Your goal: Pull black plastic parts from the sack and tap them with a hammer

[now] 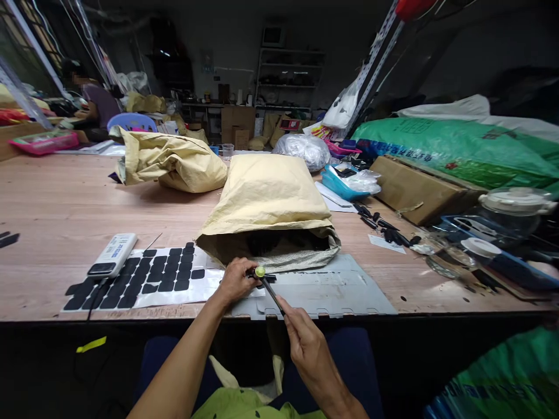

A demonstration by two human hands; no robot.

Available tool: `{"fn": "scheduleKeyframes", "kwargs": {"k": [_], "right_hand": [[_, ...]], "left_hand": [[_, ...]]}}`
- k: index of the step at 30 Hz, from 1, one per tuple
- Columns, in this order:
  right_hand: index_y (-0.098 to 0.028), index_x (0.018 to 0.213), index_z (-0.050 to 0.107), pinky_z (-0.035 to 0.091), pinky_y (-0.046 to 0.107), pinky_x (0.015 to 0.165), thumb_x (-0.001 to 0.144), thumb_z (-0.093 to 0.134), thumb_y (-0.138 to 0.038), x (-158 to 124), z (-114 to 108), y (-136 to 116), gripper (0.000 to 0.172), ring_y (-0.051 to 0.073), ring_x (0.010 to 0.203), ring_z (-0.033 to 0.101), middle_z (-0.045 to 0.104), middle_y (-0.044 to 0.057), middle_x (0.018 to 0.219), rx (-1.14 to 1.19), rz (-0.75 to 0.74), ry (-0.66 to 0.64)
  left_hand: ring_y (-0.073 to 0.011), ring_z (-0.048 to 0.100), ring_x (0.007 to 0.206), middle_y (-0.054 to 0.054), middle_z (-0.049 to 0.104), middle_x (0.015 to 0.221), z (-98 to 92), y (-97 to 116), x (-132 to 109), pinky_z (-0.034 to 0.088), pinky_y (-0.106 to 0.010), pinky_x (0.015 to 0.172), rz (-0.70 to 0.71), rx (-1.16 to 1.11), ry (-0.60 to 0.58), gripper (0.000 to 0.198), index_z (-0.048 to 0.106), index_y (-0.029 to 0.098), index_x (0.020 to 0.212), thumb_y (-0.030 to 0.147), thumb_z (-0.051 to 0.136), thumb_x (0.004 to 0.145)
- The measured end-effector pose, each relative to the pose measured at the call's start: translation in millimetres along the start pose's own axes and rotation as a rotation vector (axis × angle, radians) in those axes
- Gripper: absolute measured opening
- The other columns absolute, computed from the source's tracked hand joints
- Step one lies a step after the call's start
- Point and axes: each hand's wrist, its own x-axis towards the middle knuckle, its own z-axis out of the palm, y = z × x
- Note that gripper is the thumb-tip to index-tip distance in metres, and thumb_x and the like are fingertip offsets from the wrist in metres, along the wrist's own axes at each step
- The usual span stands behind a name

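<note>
My left hand (237, 281) is closed on a small black piece at the front of the grey mat (318, 288). In my right hand (303, 334) is the handle of a thin dark tool (273, 295) with a round yellow-green head (259, 272), which meets the piece by my left fingers. Just beyond the hands lies a large beige sack (273, 189), its mouth open toward me and dark items inside. Left of my left hand, a white sheet (203, 291) carries rows of black rounded-square pads (168, 269).
A white device (112, 256) rests on the sheet's left. Behind it is another beige sack (183, 160). At right are black pieces (388, 230), a cardboard box (423, 189), a clear jar (513, 212) and green sacks (458, 151). A person (98, 105) sits at far left.
</note>
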Motion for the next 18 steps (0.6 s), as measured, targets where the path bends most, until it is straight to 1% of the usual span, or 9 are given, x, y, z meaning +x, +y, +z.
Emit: {"fn": "scheduleKeyframes", "kwargs": {"k": [2,5,7,11,13,18], "right_hand": [[-0.028,0.141,0.053,0.057,0.022,0.075,0.1,0.038,-0.022,1.0,-2.2,-1.0,0.043,0.013,0.081,0.066,0.066,0.004,0.094,-0.004,0.015,-0.004],[-0.029,0.143,0.051,0.056,0.022,0.077,0.101,0.038,-0.023,4.1,-8.4,-7.6,0.044,0.014,0.085,0.066,0.066,0.005,0.097,0.002,0.0,0.019],[-0.029,0.144,0.049,0.056,0.022,0.077,0.101,0.038,-0.022,4.8,-10.2,-11.0,0.045,0.014,0.085,0.066,0.065,0.006,0.098,-0.001,-0.015,0.04],[-0.029,0.143,0.05,0.055,0.02,0.071,0.101,0.038,-0.023,1.9,-4.4,-8.0,0.045,0.012,0.075,0.065,0.064,0.004,0.091,-0.03,-0.002,0.008],[-0.028,0.142,0.052,0.056,0.02,0.071,0.101,0.038,-0.023,1.0,-2.1,-4.8,0.044,0.012,0.074,0.065,0.064,0.004,0.09,-0.039,0.008,-0.004],[-0.03,0.144,0.05,0.056,0.022,0.078,0.101,0.039,-0.024,1.9,-8.9,-4.3,0.044,0.014,0.088,0.067,0.066,0.006,0.1,-0.031,0.009,0.046]], "left_hand": [[-0.0186,0.055,0.085,-0.001,0.067,0.085,-0.6,0.9,-1.2,0.042,-0.03,0.078,-0.009,-0.027,0.028,0.023,0.072,0.021,0.093,0.018,0.077,0.07],[-0.0193,0.054,0.085,-0.002,0.066,0.082,-2.7,3.5,-2.3,0.041,-0.03,0.078,-0.003,-0.008,0.017,0.014,0.072,0.02,0.085,0.022,0.077,0.072],[-0.0193,0.053,0.084,-0.002,0.065,0.081,-4.0,5.3,-2.5,0.041,-0.03,0.077,0.003,0.002,0.016,0.011,0.073,0.019,0.083,0.023,0.077,0.073],[-0.0185,0.053,0.082,-0.002,0.063,0.078,-5.1,7.1,-2.2,0.04,-0.029,0.075,0.014,0.024,0.01,0.003,0.073,0.019,0.076,0.02,0.076,0.074],[-0.0183,0.053,0.082,-0.002,0.064,0.078,-4.7,6.7,-2.0,0.04,-0.029,0.076,0.017,0.033,0.006,0.004,0.073,0.02,0.075,0.018,0.075,0.073],[-0.0197,0.055,0.087,-0.003,0.068,0.084,-2.3,3.8,-1.8,0.042,-0.03,0.08,0.002,0.006,0.032,0.012,0.076,0.02,0.084,0.021,0.078,0.072]]}}
